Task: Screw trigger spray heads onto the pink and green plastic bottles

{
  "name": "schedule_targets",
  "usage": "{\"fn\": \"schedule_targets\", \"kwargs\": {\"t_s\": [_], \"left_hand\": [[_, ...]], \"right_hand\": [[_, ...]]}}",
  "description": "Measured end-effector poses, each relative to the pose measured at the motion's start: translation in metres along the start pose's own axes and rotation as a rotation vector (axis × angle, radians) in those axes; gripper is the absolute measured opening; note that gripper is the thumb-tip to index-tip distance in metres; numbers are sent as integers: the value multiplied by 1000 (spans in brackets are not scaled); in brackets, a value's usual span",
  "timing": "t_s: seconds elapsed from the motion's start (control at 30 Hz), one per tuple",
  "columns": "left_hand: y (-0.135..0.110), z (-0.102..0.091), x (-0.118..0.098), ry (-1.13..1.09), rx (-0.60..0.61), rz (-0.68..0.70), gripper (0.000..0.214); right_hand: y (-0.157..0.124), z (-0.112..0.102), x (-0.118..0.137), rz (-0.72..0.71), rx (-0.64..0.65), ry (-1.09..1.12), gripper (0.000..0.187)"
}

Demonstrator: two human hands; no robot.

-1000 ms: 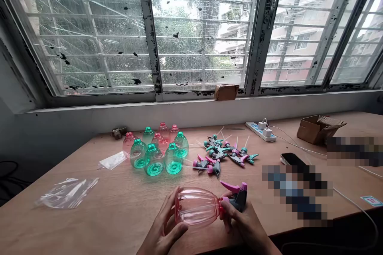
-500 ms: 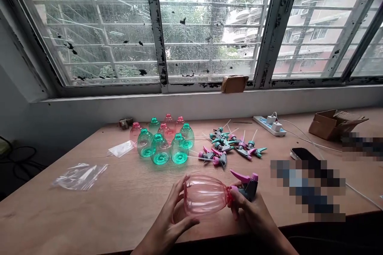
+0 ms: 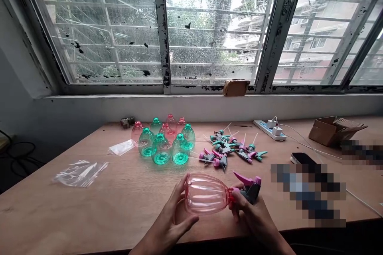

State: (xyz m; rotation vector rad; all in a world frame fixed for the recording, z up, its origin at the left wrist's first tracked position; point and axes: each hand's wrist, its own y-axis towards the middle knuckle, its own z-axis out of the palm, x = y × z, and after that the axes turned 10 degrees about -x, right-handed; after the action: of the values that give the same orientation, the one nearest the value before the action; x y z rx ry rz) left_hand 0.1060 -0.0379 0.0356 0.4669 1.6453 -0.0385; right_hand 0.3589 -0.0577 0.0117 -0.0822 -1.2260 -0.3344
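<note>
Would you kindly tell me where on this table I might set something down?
Bare wood lies between the clear bag and the left hand, and in front of the bag. Farther back is crowded, where bottles stand beside loose spray heads.

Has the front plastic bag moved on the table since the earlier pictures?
No. The plastic bag keeps its place beside the green bottles; only the view shifted.

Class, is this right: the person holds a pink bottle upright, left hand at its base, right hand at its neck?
Not quite: the head view shows the pink bottle held on its side, not upright. The left hand is at its base and the right hand at its neck, as stated.
</note>
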Motion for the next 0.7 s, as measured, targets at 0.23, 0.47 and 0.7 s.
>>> {"fn": "schedule_targets", "kwargs": {"t_s": [0.23, 0.47, 0.7], "left_hand": [[0, 0, 4, -126, 0, -66, 86], [-2, 2, -9, 16, -4, -35, 81], [0, 1, -10, -112, 25, -112, 84]], "right_hand": [[0, -2, -2, -14, 10, -15, 32], [0, -2, 0, -30, -14, -76, 37], [0, 0, 4, -14, 10, -65, 37]]}}
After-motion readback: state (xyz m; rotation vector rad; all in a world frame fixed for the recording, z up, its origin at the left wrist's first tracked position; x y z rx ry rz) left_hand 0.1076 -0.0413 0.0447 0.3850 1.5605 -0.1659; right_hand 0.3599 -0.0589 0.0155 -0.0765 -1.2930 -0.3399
